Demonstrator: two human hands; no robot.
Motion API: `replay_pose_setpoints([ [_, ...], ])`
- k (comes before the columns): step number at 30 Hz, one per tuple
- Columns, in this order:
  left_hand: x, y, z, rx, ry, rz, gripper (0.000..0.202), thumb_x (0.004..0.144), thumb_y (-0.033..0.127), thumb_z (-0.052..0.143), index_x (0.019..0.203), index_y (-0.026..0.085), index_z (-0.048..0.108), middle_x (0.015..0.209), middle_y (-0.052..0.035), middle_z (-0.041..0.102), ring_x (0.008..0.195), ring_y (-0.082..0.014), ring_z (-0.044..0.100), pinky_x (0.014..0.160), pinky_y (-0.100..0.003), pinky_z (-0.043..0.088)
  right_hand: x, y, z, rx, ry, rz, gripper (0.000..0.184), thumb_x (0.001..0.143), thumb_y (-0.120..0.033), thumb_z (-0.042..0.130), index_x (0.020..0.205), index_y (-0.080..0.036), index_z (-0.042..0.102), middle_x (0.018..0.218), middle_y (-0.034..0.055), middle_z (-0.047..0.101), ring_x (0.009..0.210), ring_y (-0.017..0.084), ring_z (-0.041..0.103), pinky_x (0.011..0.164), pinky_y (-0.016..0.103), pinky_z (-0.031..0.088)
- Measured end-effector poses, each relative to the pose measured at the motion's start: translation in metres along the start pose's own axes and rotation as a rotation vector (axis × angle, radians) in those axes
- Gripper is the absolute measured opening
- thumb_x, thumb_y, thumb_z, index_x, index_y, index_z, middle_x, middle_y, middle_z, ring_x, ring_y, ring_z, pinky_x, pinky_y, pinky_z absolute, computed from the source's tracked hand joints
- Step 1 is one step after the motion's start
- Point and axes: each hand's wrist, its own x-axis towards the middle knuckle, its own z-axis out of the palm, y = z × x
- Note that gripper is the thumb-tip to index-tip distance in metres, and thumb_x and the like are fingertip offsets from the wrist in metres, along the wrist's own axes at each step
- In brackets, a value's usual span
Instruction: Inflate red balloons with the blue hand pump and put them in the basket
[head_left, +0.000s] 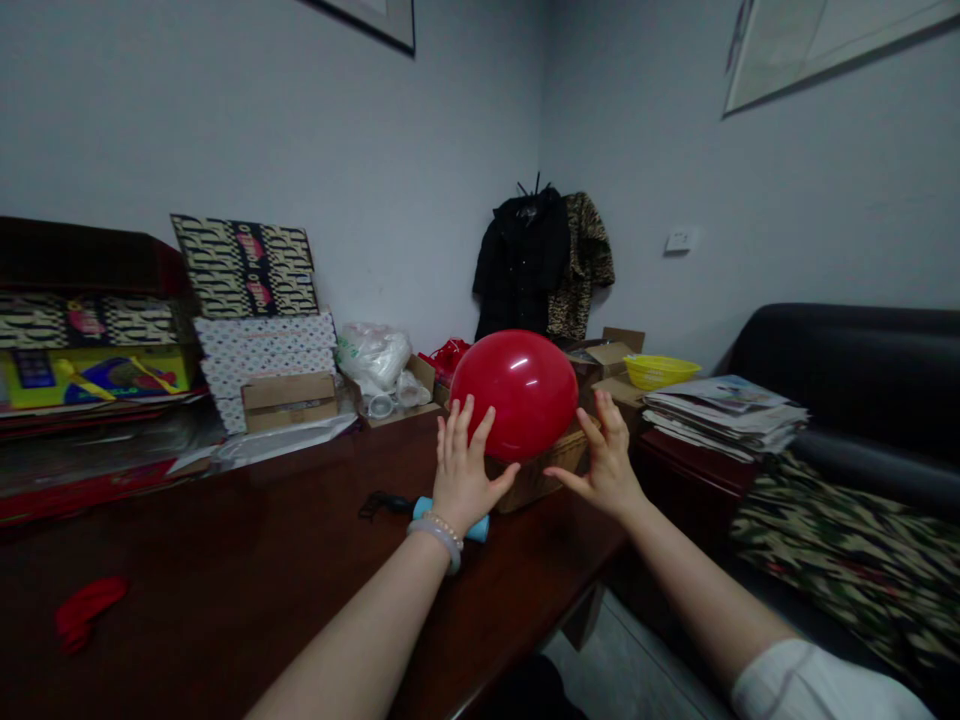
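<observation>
Red balloon (514,385), inflated and glossy, straight ahead of me above the far right part of the dark table (262,560); a cardboard box (551,480) shows below and behind it. Whether the balloon rests on that box, I cannot tell. My left hand (469,472) is at its lower left, fingers spread wide, tips overlapping the red (contact or a slight gap, unclear from here). My right hand (609,468) is at its lower right, thumb and fingers well parted, palm facing inward. Neither hand grips anything. Behind my left wrist, with its bracelets (439,535), lies a blue cylinder (478,529) with a black cord (384,503). Farther left on the table: a limp red piece (88,612). Right, beyond my hand: yellow basket (660,373), stacked papers (720,418). Black jacket (521,260) hanging on the wall behind.
</observation>
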Motion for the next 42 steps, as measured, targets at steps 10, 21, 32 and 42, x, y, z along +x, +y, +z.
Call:
replay_pose_setpoints([
  [10,0.003,-0.005,-0.005,-0.017,0.062,-0.025,0.087,0.078,0.039,0.067,0.148,0.022,0.018,0.155,-0.0178,0.019,0.143,-0.0325,0.014,0.112,-0.059,0.018,0.0,-0.005,-0.001,0.017,-0.009,0.037,0.101,0.075,-0.056,0.069,0.151,-0.03,0.008,0.159,0.0099,0.003,0.143,0.04,0.013,0.108,0.065,0.023],
  [21,-0.003,-0.007,-0.007,-0.004,0.035,-0.034,0.085,0.079,0.04,0.067,0.147,0.023,0.02,0.156,-0.0169,0.018,0.143,-0.0325,0.014,0.112,-0.058,0.018,-0.004,-0.008,0.0,-0.004,-0.003,0.035,0.103,0.074,-0.056,0.07,0.151,-0.031,0.006,0.159,0.0099,0.003,0.142,0.041,0.015,0.106,0.067,0.025],
  [32,-0.007,-0.007,-0.007,-0.009,0.024,-0.036,0.085,0.079,0.038,0.067,0.147,0.022,0.02,0.155,-0.0172,0.02,0.144,-0.0313,0.014,0.113,-0.057,0.018,-0.013,-0.002,-0.006,0.016,0.002,0.073,0.102,0.074,-0.057,0.07,0.151,-0.027,0.01,0.159,0.0129,0.007,0.142,0.04,0.015,0.108,0.065,0.024],
  [42,-0.012,-0.007,-0.012,0.005,0.025,-0.035,0.083,0.079,0.036,0.066,0.147,0.02,0.02,0.155,-0.0175,0.022,0.143,-0.0311,0.015,0.113,-0.057,0.019,-0.016,-0.007,-0.006,0.029,0.006,0.082,0.102,0.074,-0.057,0.069,0.151,-0.028,0.009,0.159,0.0118,0.007,0.142,0.041,0.016,0.107,0.066,0.025],
])
